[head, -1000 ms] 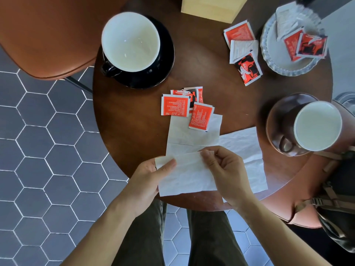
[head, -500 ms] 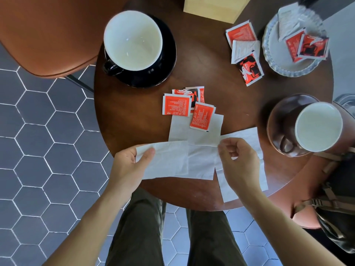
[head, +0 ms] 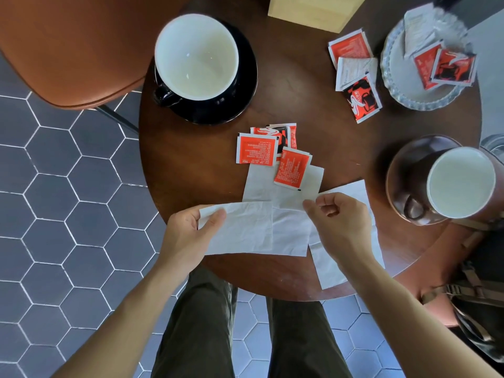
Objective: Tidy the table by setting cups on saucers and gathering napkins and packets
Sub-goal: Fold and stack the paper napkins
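My left hand [head: 188, 236] pinches the left end of an unfolded white napkin [head: 253, 230] at the near edge of the round wooden table [head: 196, 170]. My right hand [head: 338, 227] pinches its right end, fingers curled. Two more napkins lie under and beside it, one [head: 261, 184] beneath an orange packet [head: 291, 170], one [head: 327, 266] under my right wrist. Three orange packets cluster mid-table [head: 257, 148]. A black cup [head: 196, 55] sits on a black saucer [head: 245, 85]. A brown cup [head: 461, 181] rests on a brown saucer [head: 401, 170].
A glass dish [head: 409, 85] at the far right holds several packets, and three more packets [head: 354, 72] lie beside it. A pale wooden box [head: 313, 9] stands at the far edge. A brown chair [head: 68, 50] is at the left, a bag [head: 485, 296] at the right.
The napkin was folded and held close between both hands; my hands have pulled apart, the left moving left, and the napkin now lies opened out wide.
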